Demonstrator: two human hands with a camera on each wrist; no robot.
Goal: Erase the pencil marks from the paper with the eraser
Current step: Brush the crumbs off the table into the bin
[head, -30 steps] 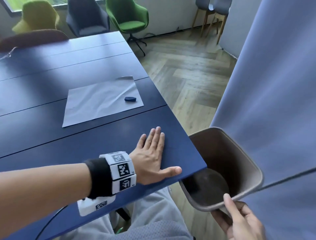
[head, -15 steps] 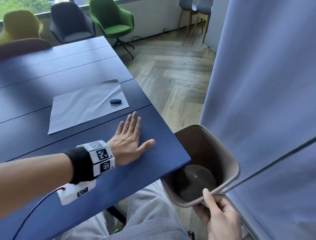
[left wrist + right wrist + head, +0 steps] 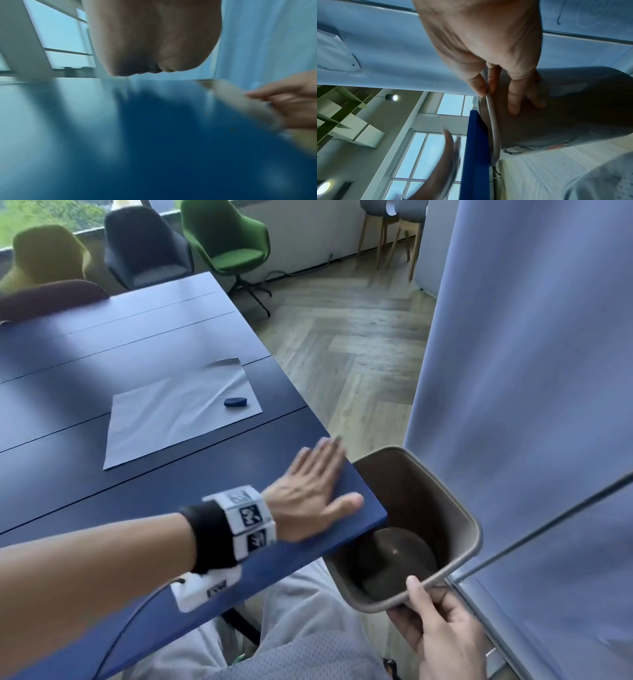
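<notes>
Paper (image 3: 178,412): lies flat on the table (image 3: 102,337), far corner curled; no marks visible from the head view.
Eraser (image 3: 235,402): rests on the paper near its right edge, untouched.
Left hand (image 3: 313,491): flat, fingers straight, holding nothing; half a second ago it lay further in, now it is blurred at the table's corner, sweeping toward the bin.
Right hand (image 3: 442,621): thumb and fingers clamp the bin (image 3: 466,529) rim, held just under the corner.
Meaning: erasing looks done; crumbs are likely being cleared.
</notes>
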